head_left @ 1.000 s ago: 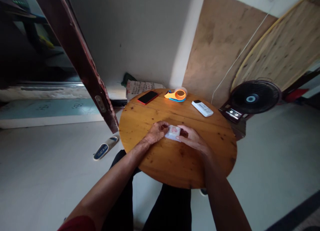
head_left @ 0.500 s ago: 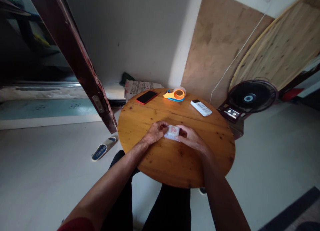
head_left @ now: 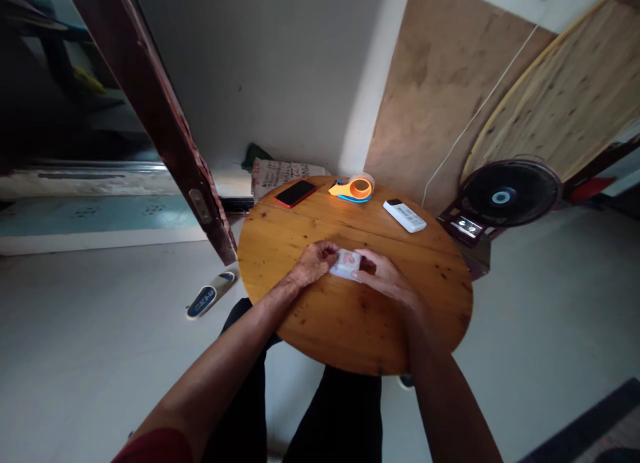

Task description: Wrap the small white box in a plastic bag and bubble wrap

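Between my two hands is a small white packet [head_left: 346, 263] with reddish print on top, low over the middle of the round wooden table [head_left: 300, 336]. My left hand [head_left: 316, 261] grips its left end, thumb and fingers pinched together. At the right end, my right hand [head_left: 381, 273] holds it between the thumb on the near side and the fingers on the far side. The fingers cover both ends of the packet, and its exact kind is too small to tell.
Along the table's far side lie a red-edged phone [head_left: 295, 193], an orange tape dispenser [head_left: 354, 188] and a white device with a dark end [head_left: 405, 216]. A fan [head_left: 503, 197] stands beyond the right edge. A slipper [head_left: 210, 295] is on the floor at left.
The view has shifted slightly, so everything appears a little further right. Both hands keep their hold on the packet, with barely any movement of the fingers.
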A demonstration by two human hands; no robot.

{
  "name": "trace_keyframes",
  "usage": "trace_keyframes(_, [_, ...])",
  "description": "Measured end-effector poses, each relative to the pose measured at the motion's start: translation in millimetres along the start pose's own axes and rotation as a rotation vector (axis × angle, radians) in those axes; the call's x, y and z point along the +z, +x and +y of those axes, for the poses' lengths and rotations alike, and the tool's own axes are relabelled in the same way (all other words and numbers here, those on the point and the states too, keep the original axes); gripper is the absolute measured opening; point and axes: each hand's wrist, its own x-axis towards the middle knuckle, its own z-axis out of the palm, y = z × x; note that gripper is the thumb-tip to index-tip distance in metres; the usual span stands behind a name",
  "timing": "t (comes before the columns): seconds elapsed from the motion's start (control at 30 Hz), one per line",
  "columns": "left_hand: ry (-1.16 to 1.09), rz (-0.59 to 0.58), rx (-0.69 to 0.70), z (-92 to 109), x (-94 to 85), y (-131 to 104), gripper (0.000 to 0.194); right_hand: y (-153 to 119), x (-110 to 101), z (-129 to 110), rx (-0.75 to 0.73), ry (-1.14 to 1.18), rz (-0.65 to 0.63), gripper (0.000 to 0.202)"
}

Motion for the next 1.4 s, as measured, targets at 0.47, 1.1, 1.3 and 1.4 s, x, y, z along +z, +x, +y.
trace_keyframes(0.47, [0.053, -0.001, 0.010, -1.8, -0.8, 0.7, 0.019, 2.2, 2.0, 0.9, -0.014, -0.024, 0.005, 0.033])
trace_keyframes(1.1, [-0.031, -0.001, -0.026, 4.3, -2.2, -2.9, 0.018, 1.7, 1.4, 0.7, 0.017, -0.044, 0.001, 0.045])
trace_keyframes(1.3, [-0.032, 0.012, -0.019, 3.0, -1.3, -2.0, 0.016, 0.8, 1.8, -1.9, 0.012, -0.012, -0.011, 0.042])
trace_keyframes(1.4, [-0.045, 0.007, -0.033, 3.5, -1.2, -1.4, 0.016, 0.2, 1.6, -3.0, -0.002, -0.009, -0.014, 0.040])
